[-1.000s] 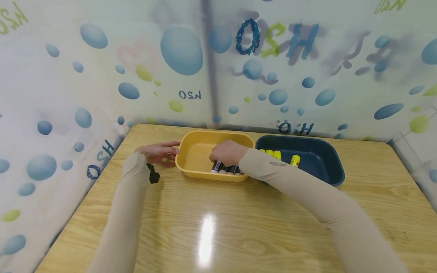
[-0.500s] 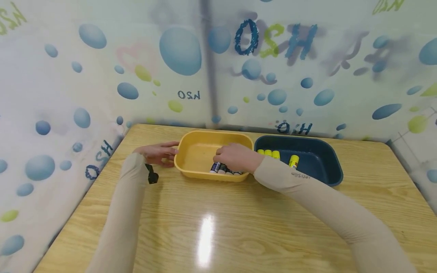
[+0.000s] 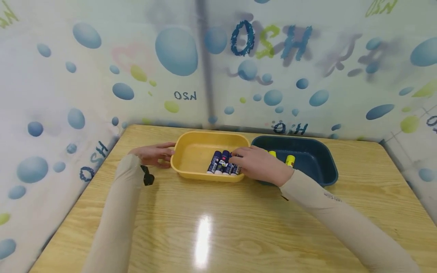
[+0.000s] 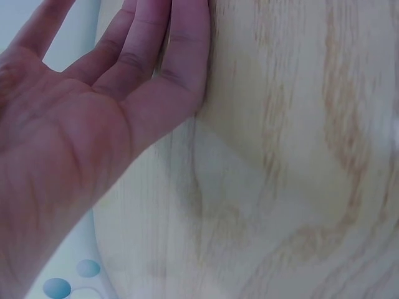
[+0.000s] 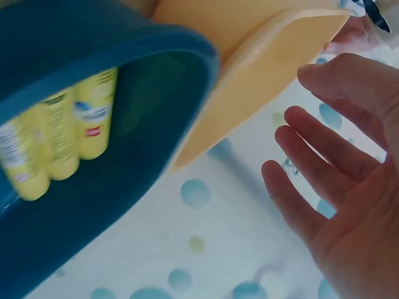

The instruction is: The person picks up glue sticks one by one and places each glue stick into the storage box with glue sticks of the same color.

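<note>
My left hand (image 3: 153, 154) rests at the left end of a yellow plastic bin (image 3: 187, 157), fingertips right at its rim. In the left wrist view its fingers (image 4: 177, 56) are loosely extended over the wood. Several dark blue glue sticks (image 3: 223, 157) lie side by side in the bin's right part. My right hand (image 3: 261, 165) hovers over the bin's right end, partly covering the sticks there. The right wrist view shows its fingers (image 5: 315, 149) spread, with nothing between them. Beside the yellow bin stands a dark blue bin (image 3: 312, 161) holding yellow glue sticks (image 5: 93, 118), some hidden by my right hand.
Both bins stand side by side on a wooden table (image 3: 170, 227), near its back edge. Behind it rises a wall (image 3: 143, 45) covered in printed bubbles and lettering. One yellow glue stick (image 3: 290, 160) lies apart from the others in the blue bin.
My right hand has drawn back to the right and its fingers have come off the dark blue glue sticks, which now show more fully. The left hand stays at the yellow bin's rim.
</note>
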Demonstrator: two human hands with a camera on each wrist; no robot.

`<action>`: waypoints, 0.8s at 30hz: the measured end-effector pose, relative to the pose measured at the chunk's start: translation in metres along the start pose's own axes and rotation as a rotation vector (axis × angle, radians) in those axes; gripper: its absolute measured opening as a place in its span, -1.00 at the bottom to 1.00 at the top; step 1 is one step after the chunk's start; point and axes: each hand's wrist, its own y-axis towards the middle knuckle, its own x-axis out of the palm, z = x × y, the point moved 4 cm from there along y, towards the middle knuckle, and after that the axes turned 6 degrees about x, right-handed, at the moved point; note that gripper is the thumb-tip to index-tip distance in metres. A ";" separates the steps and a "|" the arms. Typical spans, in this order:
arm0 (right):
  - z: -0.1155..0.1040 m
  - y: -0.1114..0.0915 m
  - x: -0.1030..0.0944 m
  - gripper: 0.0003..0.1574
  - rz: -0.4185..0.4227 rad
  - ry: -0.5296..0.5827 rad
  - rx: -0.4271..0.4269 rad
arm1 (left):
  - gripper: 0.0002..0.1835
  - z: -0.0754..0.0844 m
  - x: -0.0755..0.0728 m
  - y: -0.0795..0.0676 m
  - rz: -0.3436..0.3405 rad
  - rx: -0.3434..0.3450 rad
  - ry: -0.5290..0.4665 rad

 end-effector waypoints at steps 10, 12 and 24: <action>0.043 -0.064 -0.001 -0.47 0.106 0.025 0.084 | -0.26 -0.007 -0.001 -0.004 0.012 0.054 0.030; 0.054 -0.080 0.000 -0.48 0.135 0.036 0.121 | -0.26 -0.007 -0.001 -0.005 0.005 0.074 0.055; 0.098 -0.147 0.025 -0.33 0.295 0.073 0.279 | -0.28 0.004 0.013 -0.034 0.181 0.246 0.353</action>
